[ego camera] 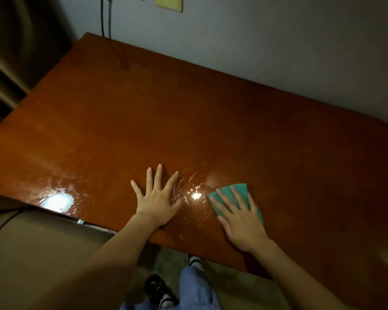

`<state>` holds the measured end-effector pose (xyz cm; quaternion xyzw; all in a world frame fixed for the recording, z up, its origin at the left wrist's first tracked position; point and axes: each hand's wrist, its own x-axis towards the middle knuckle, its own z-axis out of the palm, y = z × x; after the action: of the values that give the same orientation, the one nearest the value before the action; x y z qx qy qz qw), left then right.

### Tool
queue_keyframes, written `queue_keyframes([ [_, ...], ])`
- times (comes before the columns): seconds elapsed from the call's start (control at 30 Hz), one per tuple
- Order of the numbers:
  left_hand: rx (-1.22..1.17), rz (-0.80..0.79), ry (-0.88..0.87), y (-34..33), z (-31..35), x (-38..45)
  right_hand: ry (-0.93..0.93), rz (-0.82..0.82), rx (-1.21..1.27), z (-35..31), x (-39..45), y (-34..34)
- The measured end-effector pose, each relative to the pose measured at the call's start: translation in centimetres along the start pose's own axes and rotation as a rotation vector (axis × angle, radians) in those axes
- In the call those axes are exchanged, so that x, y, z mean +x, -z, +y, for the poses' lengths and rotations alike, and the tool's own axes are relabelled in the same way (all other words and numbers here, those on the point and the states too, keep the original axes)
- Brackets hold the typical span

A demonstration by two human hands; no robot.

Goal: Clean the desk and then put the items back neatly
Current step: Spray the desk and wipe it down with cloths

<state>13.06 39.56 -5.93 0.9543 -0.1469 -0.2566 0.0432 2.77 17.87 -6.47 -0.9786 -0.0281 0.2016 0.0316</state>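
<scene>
Both hands flat, cloth (233, 193) (half hidden), desk (188, 108)

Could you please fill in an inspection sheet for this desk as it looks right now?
Surface: glossy brown wooden desk, with wet streaks and droplets near the front edge and light glare at the front left.
Job's things: green cloth lying flat on the desk, near the front.
Clutter: nothing seen on the desk.
Grippers: left hand spread flat on the desk; right hand pressing flat on the cloth, fingers straight.
Cables: two cables hang down the wall behind the desk's far left corner; another runs along the floor at the left.
Surroundings: grey wall with a yellowish plate; the person's jeans and shoes below the desk edge.
</scene>
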Motion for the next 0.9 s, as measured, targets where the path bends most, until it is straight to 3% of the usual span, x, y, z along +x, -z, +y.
queue_keyframes([
  [0.17,0.022,0.060,-0.027,0.7,2.0,2.5,-0.348,0.107,0.124,3.4,7.7,3.5],
  [0.23,0.026,0.066,-0.041,1.1,2.1,3.5,-0.389,0.154,0.171,2.4,11.4,4.9],
  [0.3,0.032,0.063,-0.051,1.4,1.9,4.5,-0.310,0.152,0.175,0.7,13.6,5.6],
  [0.4,0.037,0.044,-0.057,2.3,1.8,5.7,-0.048,0.109,0.033,-0.9,12.1,4.5],
  [0.53,0.020,0.019,-0.015,3.6,3.0,7.7,0.191,0.049,-0.053,2.5,7.7,3.2],
  [0.6,0.006,0.033,0.003,3.9,3.8,8.7,0.102,0.032,-0.045,5.9,8.0,3.6],
  [0.67,-0.021,0.063,0.021,3.9,4.7,9.4,-0.096,0.131,0.009,9.4,9.9,4.9],
  [0.77,-0.037,0.105,0.054,3.7,5.7,10.1,-0.343,0.142,0.117,12.3,14.1,6.4],
  [0.9,-0.074,0.103,0.054,4.3,6.6,11.5,-0.390,0.191,0.178,10.2,18.7,8.3],
])
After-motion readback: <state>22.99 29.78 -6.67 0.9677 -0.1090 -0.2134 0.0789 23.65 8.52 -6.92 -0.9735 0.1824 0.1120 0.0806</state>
